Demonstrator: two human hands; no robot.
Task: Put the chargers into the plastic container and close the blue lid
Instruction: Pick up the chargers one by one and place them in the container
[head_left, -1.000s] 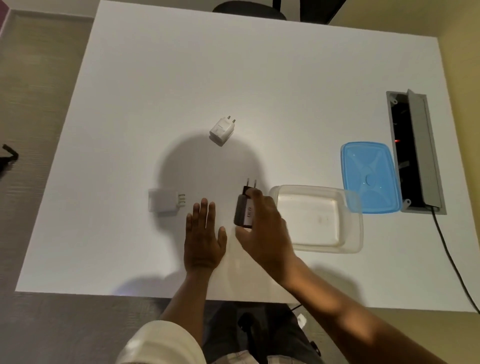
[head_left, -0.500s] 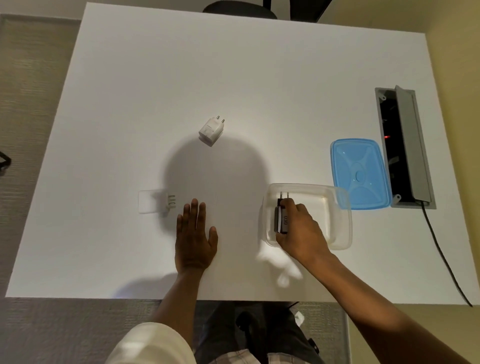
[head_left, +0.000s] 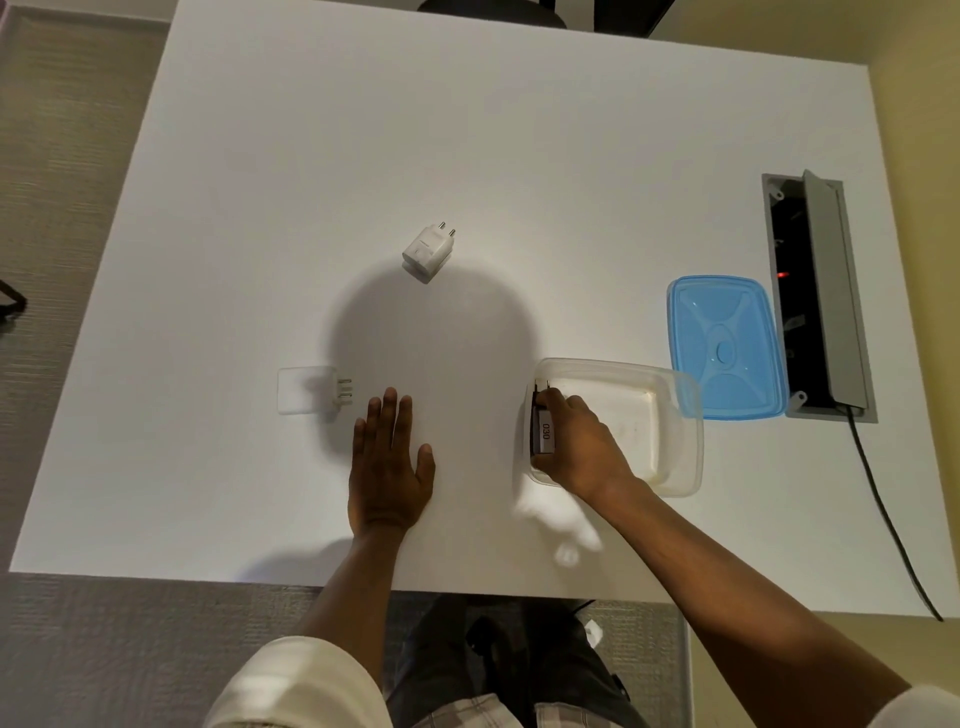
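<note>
A clear plastic container sits on the white table at the right. My right hand reaches into its left end and grips a dark charger with a white label. The blue lid lies flat just behind the container's right corner. A small white charger rests near the table's middle, prongs pointing away. A flat white charger lies at the left, prongs toward my left hand, which lies flat and empty on the table.
An open cable box is set into the table at the right edge, with a black cable running off the front. The table's front edge is close to my body. A dark chair stands beyond the far edge.
My right hand carried the dark charger rightward from the table into the container's left end. My left hand stayed flat in place.
</note>
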